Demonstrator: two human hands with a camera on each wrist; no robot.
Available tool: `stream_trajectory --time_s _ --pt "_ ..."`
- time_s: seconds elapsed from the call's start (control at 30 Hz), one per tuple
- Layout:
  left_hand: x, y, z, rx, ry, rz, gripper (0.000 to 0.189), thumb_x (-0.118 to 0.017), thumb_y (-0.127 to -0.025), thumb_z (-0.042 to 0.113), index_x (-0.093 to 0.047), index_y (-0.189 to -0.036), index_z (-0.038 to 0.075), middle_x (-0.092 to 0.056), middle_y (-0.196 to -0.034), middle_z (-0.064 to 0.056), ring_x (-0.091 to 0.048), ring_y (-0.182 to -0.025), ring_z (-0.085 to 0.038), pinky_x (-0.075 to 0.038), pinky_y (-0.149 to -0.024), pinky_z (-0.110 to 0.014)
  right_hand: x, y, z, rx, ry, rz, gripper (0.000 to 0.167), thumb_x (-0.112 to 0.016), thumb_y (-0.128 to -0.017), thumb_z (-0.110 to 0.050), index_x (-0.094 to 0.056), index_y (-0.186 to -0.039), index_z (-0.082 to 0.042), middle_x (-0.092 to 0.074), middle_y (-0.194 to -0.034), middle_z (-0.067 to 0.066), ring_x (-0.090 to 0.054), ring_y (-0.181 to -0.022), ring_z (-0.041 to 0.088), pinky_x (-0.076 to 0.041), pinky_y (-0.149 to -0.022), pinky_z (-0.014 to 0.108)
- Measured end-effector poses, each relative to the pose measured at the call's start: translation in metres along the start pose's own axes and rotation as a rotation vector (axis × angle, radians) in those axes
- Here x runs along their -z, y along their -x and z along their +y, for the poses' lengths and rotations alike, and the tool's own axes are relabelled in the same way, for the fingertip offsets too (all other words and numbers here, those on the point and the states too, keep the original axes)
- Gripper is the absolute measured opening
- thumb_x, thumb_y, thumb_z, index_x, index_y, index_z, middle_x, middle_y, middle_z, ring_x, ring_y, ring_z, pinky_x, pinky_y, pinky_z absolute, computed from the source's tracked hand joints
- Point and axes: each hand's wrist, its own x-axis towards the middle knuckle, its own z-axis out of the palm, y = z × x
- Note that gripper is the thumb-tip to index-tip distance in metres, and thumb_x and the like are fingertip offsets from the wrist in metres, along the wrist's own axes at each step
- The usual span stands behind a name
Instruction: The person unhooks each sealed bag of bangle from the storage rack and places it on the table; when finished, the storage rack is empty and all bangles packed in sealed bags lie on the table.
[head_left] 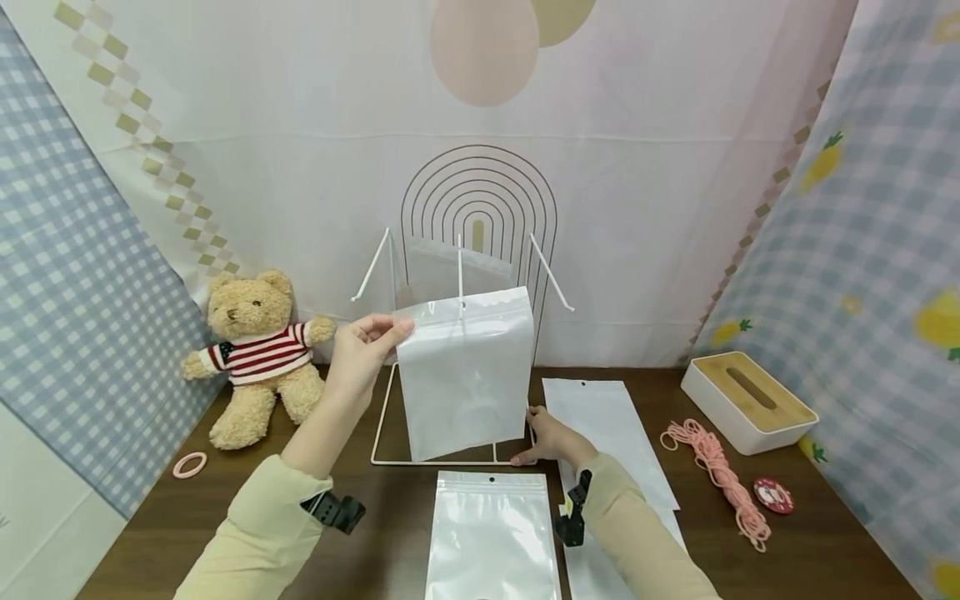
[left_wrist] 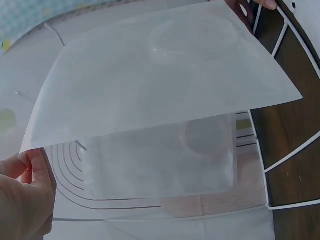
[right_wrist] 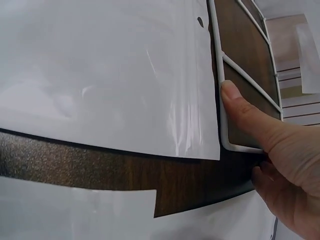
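Note:
My left hand (head_left: 360, 354) pinches the upper left corner of a white zip bag (head_left: 468, 375) between thumb and fingers. Through the hole near its top edge runs the middle prong of a white wire display rack (head_left: 435, 462), and the bag hangs slightly tilted. Farther back, another bag (left_wrist: 150, 170) hangs behind it, partly covered in the head view. My right hand (head_left: 551, 437) grips the front right corner of the rack's base, the thumb (right_wrist: 245, 107) on the wire. A flat zip bag (head_left: 487, 533) lies on the table before the rack.
More white bags (head_left: 600, 425) lie overlapping right of the rack, partly under my right forearm. Farther right are a pink rope bundle (head_left: 720, 475), a round red badge (head_left: 772, 495) and a tissue box (head_left: 750, 404). A teddy bear (head_left: 258, 358) and pink ring (head_left: 190, 465) are left.

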Motion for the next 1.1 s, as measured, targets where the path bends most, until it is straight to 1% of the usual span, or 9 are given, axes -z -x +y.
stream_trajectory --time_s 0.17,0.4,0.57,0.7,0.8,0.9,0.93,1.0,1.1 --pt "0.005 0.015 0.002 -0.006 -0.026 -0.019 0.021 -0.068 -0.080 0.008 -0.063 -0.067 0.022 -0.060 -0.060 0.015 -0.052 -0.061 0.002 -0.043 -0.060 -0.015 -0.002 0.000 0.001 -0.005 0.001 0.003 0.095 -0.077 -0.072 -0.029 -0.024 -0.139 0.010 -0.021 -0.147 0.024 -0.030 -0.133 0.039 -0.032 -0.106 0.046" --pt "0.008 0.029 0.009 -0.051 -0.029 -0.028 0.026 -0.067 -0.081 0.005 -0.063 -0.064 0.025 -0.061 -0.063 0.016 -0.053 -0.065 0.002 -0.043 -0.063 -0.015 -0.002 -0.002 0.004 -0.003 0.003 -0.001 0.093 -0.077 -0.071 -0.030 -0.027 -0.139 0.010 -0.020 -0.149 0.024 -0.028 -0.135 0.038 -0.031 -0.107 0.046" --pt "0.024 0.045 0.013 -0.043 -0.027 -0.052 0.026 -0.067 -0.081 0.006 -0.065 -0.065 0.026 -0.061 -0.065 0.016 -0.052 -0.066 0.002 -0.044 -0.064 -0.015 -0.002 -0.002 0.004 0.009 0.023 -0.007 0.089 -0.076 -0.074 -0.026 -0.026 -0.139 0.010 -0.019 -0.148 0.025 -0.026 -0.135 0.038 -0.030 -0.108 0.046" --pt "0.050 0.060 0.011 -0.020 -0.024 -0.116 0.022 -0.065 -0.082 0.006 -0.066 -0.070 0.023 -0.065 -0.069 0.015 -0.055 -0.067 0.002 -0.045 -0.061 -0.014 -0.004 -0.001 0.001 0.016 0.004 -0.031 0.093 -0.075 -0.074 -0.028 -0.021 -0.141 0.009 -0.017 -0.149 0.025 -0.027 -0.135 0.039 -0.032 -0.106 0.047" --pt "0.075 0.075 0.009 -0.005 -0.076 -0.165 0.022 -0.063 -0.084 0.004 -0.068 -0.074 0.023 -0.066 -0.074 0.014 -0.057 -0.070 0.001 -0.046 -0.065 -0.014 -0.005 -0.001 -0.002 0.023 -0.005 -0.040 0.095 -0.074 -0.074 -0.031 -0.020 -0.141 0.009 -0.017 -0.148 0.025 -0.028 -0.134 0.039 -0.033 -0.105 0.047" --pt "0.103 0.089 0.006 0.039 -0.127 -0.198 0.024 -0.060 -0.085 0.002 -0.068 -0.077 0.023 -0.065 -0.074 0.013 -0.055 -0.068 0.000 -0.045 -0.062 -0.015 -0.006 0.000 -0.003 0.017 0.000 -0.037 0.094 -0.074 -0.074 -0.031 -0.021 -0.140 0.010 -0.017 -0.148 0.026 -0.028 -0.134 0.040 -0.032 -0.106 0.047" --pt "0.113 0.092 0.004 0.064 -0.143 -0.208 0.024 -0.059 -0.085 0.002 -0.068 -0.078 0.023 -0.064 -0.073 0.013 -0.055 -0.067 0.000 -0.044 -0.061 -0.016 -0.006 0.000 -0.002 0.010 0.004 -0.035 0.095 -0.074 -0.074 -0.032 -0.021 -0.140 0.010 -0.018 -0.148 0.026 -0.028 -0.134 0.040 -0.032 -0.106 0.047" --pt "0.132 0.095 0.001 0.147 -0.179 -0.213 0.022 -0.059 -0.087 0.005 -0.068 -0.079 0.023 -0.064 -0.071 0.014 -0.053 -0.066 0.001 -0.044 -0.058 -0.015 -0.005 0.000 -0.002 0.003 0.015 -0.028 0.095 -0.075 -0.073 -0.032 -0.022 -0.140 0.011 -0.018 -0.147 0.027 -0.028 -0.133 0.041 -0.032 -0.106 0.048" --pt "0.156 0.088 -0.005 0.298 -0.255 -0.207 0.014 -0.059 -0.088 0.015 -0.065 -0.082 0.026 -0.062 -0.074 0.018 -0.052 -0.071 0.003 -0.045 -0.062 -0.015 -0.003 0.000 0.000 -0.012 0.018 -0.016 0.096 -0.075 -0.072 -0.032 -0.022 -0.140 0.010 -0.019 -0.147 0.026 -0.028 -0.134 0.040 -0.031 -0.107 0.048"
